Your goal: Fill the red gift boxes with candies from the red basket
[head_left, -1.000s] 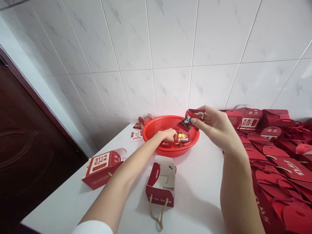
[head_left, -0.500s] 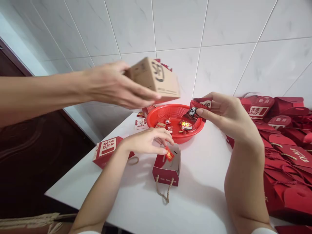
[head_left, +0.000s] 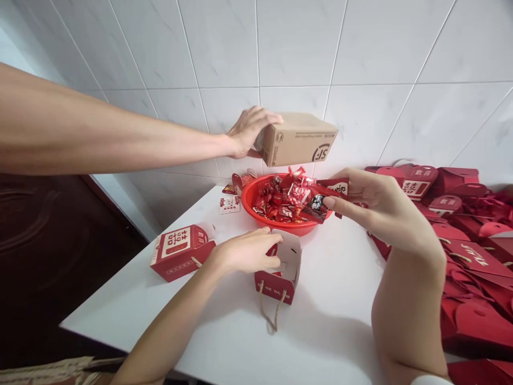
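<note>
My left hand [head_left: 250, 250] reaches over the open red gift box [head_left: 276, 286], its fingers apart at the box's mouth with nothing seen between them. The box has a white inside and a twisted rope handle hanging at the front. Dark red wrapped candies [head_left: 318, 204] are pinched between thumb and fingers of my right hand [head_left: 372, 206], above the basket's right side. Wrapped candies [head_left: 280, 200] heap up in the red plastic basket [head_left: 249, 199]. Above it, another person's hand [head_left: 250, 131] holds a brown cardboard box [head_left: 302, 141] tipped over the basket.
A closed red gift box [head_left: 180, 251] lies at left on the white table [head_left: 228, 331]. Many red gift boxes [head_left: 473, 256] are piled along the right. Behind the basket's left side are a white card [head_left: 230, 205] and another red box [head_left: 242, 182]. A tiled wall [head_left: 224, 48] stands behind.
The other person's hand has moved right and tipped the cardboard box; candies have poured into the basket. My left hand has let go of a small red candy at the gift box.
</note>
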Action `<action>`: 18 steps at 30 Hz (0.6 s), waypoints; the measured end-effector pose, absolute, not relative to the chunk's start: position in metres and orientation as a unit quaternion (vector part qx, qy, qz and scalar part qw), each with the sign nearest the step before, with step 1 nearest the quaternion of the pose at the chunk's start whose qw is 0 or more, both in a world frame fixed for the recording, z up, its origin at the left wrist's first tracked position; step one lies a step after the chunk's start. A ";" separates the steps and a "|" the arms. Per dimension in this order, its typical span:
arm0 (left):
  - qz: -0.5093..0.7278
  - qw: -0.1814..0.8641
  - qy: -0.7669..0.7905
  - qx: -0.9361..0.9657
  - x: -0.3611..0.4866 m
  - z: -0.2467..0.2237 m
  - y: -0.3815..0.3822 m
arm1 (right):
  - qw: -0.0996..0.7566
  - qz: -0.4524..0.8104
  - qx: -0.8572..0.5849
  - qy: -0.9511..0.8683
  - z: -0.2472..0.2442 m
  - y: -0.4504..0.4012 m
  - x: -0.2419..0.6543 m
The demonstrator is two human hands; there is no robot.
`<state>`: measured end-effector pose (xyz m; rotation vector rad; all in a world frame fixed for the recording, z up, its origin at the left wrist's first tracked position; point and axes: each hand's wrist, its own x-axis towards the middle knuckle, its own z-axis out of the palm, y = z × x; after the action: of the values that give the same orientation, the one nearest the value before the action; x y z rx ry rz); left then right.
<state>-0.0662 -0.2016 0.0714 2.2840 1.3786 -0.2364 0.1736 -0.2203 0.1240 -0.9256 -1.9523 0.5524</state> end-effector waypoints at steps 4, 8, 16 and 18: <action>-0.058 0.259 0.467 0.843 -0.061 0.070 -0.187 | 0.451 0.220 -0.394 -0.770 0.124 -0.219 0.179; -0.028 0.309 0.434 0.846 -0.058 0.066 -0.175 | 0.436 0.212 -0.397 -0.780 0.124 -0.220 0.178; -0.042 0.308 0.383 0.870 -0.062 0.057 -0.164 | 0.219 0.210 -0.369 -0.878 0.115 -0.207 0.166; -0.046 0.293 0.385 0.874 -0.064 0.057 -0.164 | 0.168 0.219 -0.358 -0.892 0.113 -0.202 0.163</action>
<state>-0.0639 -0.1639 0.0574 2.3295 1.0249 -0.1219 0.1633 -0.2025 0.1126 -1.0175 -2.5380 0.6218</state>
